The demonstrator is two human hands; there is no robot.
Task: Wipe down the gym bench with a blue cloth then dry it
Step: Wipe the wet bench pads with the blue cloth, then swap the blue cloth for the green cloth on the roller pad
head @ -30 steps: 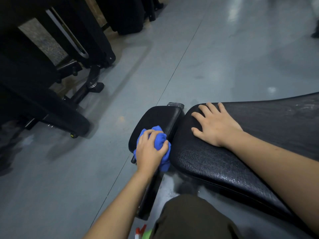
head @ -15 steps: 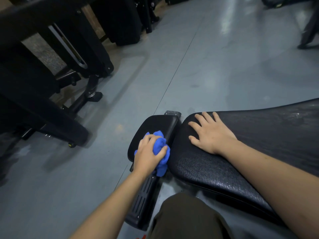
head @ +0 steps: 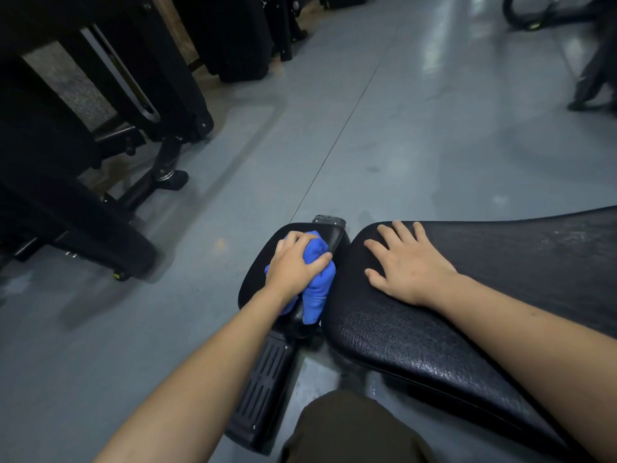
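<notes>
Head view looks down on a black gym bench that runs from the near centre out to the right edge, its textured back pad lying beside a smaller seat pad on its left, with a narrow gap between the two. On that seat pad the left hand grips a bunched blue cloth, fingers curled over the top of it and thumb wrapped round its right side; the cloth presses on the pad's right part, and a fold of it hangs down toward the gap. The right hand lies flat on the far-left end of the back pad, fingers straight and spread, holding nothing. Below the seat pad, a slotted black frame piece extends toward the near edge. A knee in dark olive fabric shows at the bottom centre. Grey glossy floor surrounds the bench, crossed by a thin seam line. Black gym machines stand at the far left, well apart from the bench.
</notes>
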